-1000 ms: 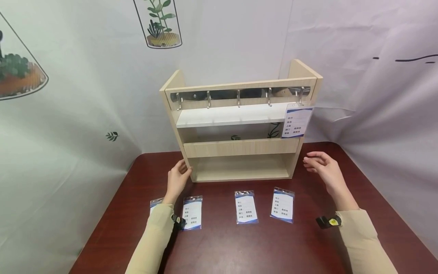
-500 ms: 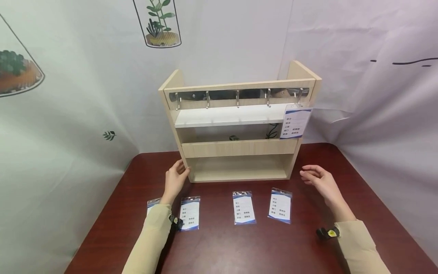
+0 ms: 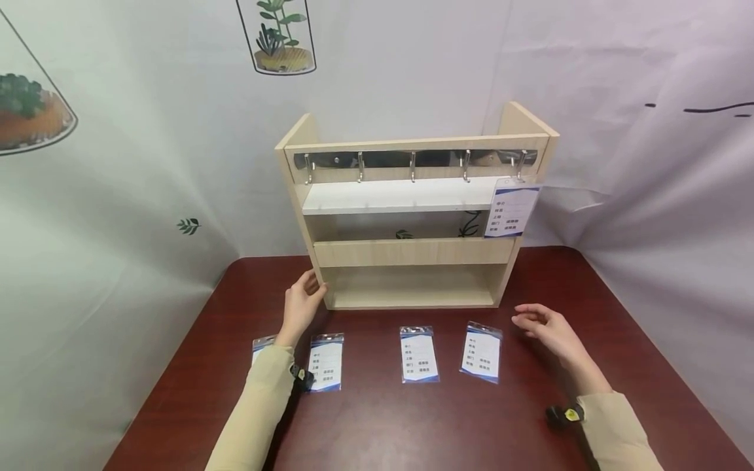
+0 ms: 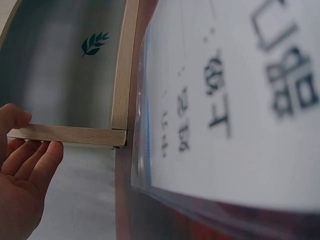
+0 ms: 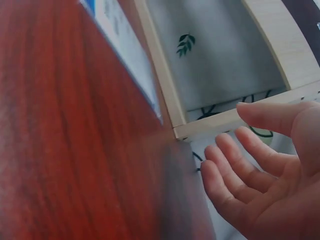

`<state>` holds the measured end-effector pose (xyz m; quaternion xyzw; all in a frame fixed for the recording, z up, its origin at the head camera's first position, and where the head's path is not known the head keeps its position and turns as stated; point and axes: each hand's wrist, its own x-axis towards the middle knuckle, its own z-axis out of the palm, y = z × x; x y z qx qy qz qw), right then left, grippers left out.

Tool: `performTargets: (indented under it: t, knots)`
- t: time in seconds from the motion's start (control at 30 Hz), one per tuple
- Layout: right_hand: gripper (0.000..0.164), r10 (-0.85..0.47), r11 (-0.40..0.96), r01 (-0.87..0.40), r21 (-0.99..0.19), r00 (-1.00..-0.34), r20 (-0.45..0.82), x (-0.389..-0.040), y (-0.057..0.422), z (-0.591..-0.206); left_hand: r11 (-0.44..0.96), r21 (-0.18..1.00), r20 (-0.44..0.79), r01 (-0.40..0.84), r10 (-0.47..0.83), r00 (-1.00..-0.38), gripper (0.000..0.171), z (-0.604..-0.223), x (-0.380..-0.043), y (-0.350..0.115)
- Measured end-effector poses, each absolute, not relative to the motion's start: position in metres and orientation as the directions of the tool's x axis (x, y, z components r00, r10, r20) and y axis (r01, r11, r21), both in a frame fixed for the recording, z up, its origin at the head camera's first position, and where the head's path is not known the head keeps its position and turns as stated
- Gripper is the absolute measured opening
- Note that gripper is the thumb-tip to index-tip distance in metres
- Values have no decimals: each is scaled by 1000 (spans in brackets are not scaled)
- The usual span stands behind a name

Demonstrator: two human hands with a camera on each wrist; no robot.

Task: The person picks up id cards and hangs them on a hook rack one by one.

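Observation:
My left hand (image 3: 301, 306) pinches the lower left side panel of a pale wooden shelf rack (image 3: 412, 254). In the left wrist view, the thumb is on one face of the panel (image 4: 75, 134) and the fingers are on the other. My right hand (image 3: 548, 331) hovers over the table to the right, its fingers loosely bent and holding nothing. Closest to it lies a badge holder (image 3: 482, 352) with a white and blue card. Another badge holder (image 3: 419, 354) lies mid-table. Two more are by my left arm, one badge holder (image 3: 325, 362) and one partly covered badge holder (image 3: 262, 345).
Along the rack's top front runs a metal rail with several hooks (image 3: 413, 166). From the rightmost hook hangs a badge holder (image 3: 511, 209). The dark red table (image 3: 448, 425) ends at a pale printed curtain (image 3: 406, 65) behind the rack.
My right hand has come down and slightly left, from beside the rack toward the rightmost badge holder on the table. My left hand keeps its hold on the side panel.

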<state>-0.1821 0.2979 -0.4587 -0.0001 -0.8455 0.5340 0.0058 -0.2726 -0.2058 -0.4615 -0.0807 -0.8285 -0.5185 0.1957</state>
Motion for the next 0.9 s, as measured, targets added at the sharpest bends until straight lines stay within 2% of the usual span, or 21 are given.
performTargets:
  t: [0.43, 0.67, 0.9]
  knots:
    - [48, -19, 558, 33, -829, -998, -53, -182, 296, -470, 442, 834, 400, 330, -73, -913, 42, -461, -271, -205]
    - [53, -98, 661, -29, -750, -994, -48, -183, 295, -469, 434, 842, 388, 319, -76, -919, 42, -460, -269, -205]
    - [58, -196, 710, -146, -689, -981, 6, -186, 293, -470, 432, 841, 393, 325, -76, -916, 42, -460, -270, -205]
